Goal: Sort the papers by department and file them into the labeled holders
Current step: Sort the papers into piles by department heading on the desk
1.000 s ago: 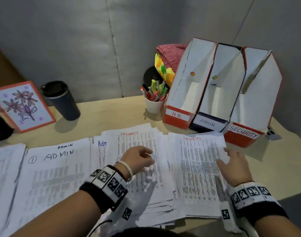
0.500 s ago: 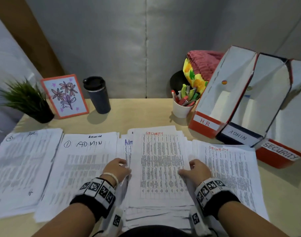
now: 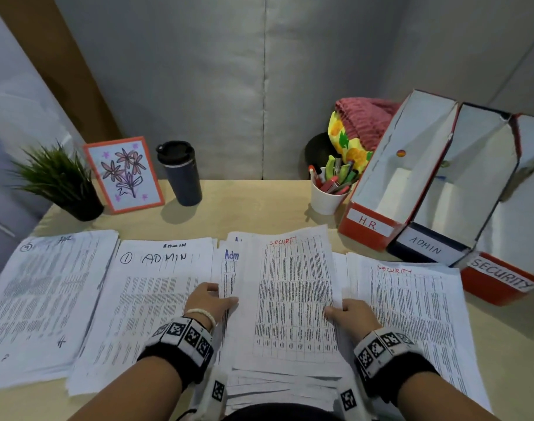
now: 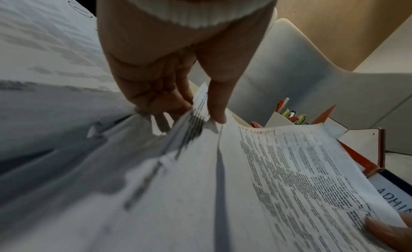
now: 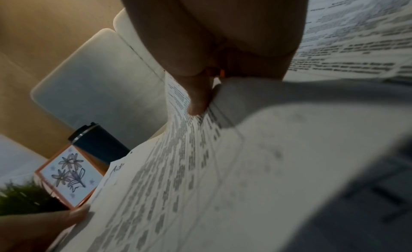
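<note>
A thick stack of printed papers [image 3: 293,299] headed SECURITY in red lies in front of me. My left hand [image 3: 212,299] grips its left edge, thumb on top and fingers underneath [image 4: 214,104]. My right hand [image 3: 347,312] grips its right edge, thumb on the sheet [image 5: 198,100]. To the left lie an ADMIN pile [image 3: 156,287] and a further pile [image 3: 44,293]; another SECURITY pile [image 3: 411,308] lies to the right. Three red and white holders stand at the back right: H.R. [image 3: 370,224], ADMIN [image 3: 426,247] and SECURITY [image 3: 499,276].
Along the back of the wooden desk [image 3: 259,208] stand a potted plant [image 3: 59,180], a framed flower drawing [image 3: 124,174], a dark travel mug [image 3: 180,173] and a white cup of pens [image 3: 329,189]. A folded red and yellow cloth [image 3: 359,129] sits behind the cup. Grey wall panels close the back.
My right hand came off the right SECURITY pile and took the middle stack's right edge. My left hand moved from on top of that stack to its left edge. The view swung left.
</note>
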A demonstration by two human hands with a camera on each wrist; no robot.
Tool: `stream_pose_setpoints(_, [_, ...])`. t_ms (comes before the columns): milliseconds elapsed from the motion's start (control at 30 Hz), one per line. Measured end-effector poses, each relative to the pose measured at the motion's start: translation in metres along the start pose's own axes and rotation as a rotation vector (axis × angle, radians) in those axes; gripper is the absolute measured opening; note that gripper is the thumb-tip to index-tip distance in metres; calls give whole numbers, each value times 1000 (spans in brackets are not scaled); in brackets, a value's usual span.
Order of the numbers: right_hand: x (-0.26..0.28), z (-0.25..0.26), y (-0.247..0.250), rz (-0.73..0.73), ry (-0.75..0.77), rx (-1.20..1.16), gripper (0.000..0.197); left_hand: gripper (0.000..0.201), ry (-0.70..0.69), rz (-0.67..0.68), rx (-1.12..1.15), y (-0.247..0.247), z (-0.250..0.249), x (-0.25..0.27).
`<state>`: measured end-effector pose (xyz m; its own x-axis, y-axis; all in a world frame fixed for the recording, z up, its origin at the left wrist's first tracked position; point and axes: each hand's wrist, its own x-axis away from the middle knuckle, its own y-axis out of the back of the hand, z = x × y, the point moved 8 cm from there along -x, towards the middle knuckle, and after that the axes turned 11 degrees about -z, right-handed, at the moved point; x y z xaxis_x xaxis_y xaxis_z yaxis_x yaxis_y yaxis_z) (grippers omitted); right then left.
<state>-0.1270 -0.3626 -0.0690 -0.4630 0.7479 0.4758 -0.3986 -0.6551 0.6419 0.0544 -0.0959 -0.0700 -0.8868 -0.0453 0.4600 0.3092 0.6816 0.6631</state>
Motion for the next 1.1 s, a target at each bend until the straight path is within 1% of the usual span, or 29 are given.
stream_pose_setpoints(133, [7,11,5,-29,99,21,32,90,-24,-13,-81,0,-5,5])
stream_pose_setpoints(167, [8,13,7,-39,111,16,27,93,-33,-20,-90,0,-5,5])
stream_pose_setpoints(200, [13,18,11,-61,139,14,16,92,-40,-28,-92,0,-5,5])
stream_pose_setpoints(233, [13,16,13,-70,147,-6,7,90,-44,-36,-87,0,-5,5])
stream_pose_setpoints(267, [15,17,18,-91,154,-45,3,86,-46,-43,-79,2,-5,5])
stream_pose_setpoints(367, [19,9,38,-156,103,-247,11,72,-44,-54,-29,8,-2,1])
stream_pose_setpoints(467, [17,-13,58,-251,-12,-483,9,58,-29,-54,22,14,3,-3])
stream_pose_setpoints(533, [13,-29,68,-319,-67,-557,6,48,-26,-53,43,18,6,-5])
stream_pose_setpoints(600, [7,-42,72,-335,-135,-619,5,41,-34,-37,48,20,8,-7])
stream_pose_setpoints(700, [-3,-59,69,-305,-218,-673,9,33,-64,-20,22,22,9,-9])
stream_pose_setpoints(833, [-9,-63,62,-258,-243,-693,14,25,-73,-21,66,24,11,-12])
stream_pose_setpoints(867, [-8,-60,58,-222,-249,-698,14,23,-75,-15,81,24,11,-12])
stream_pose_setpoints(933, [-5,-46,51,-153,-236,-711,13,18,-75,0,114,23,12,-12])
stream_pose_setpoints(1000, [-3,-31,41,-68,-196,-689,18,14,-67,9,164,23,12,-12])
stream_pose_setpoints(1100, [-2,-11,20,36,-112,-556,25,13,-65,-20,211,25,11,-11])
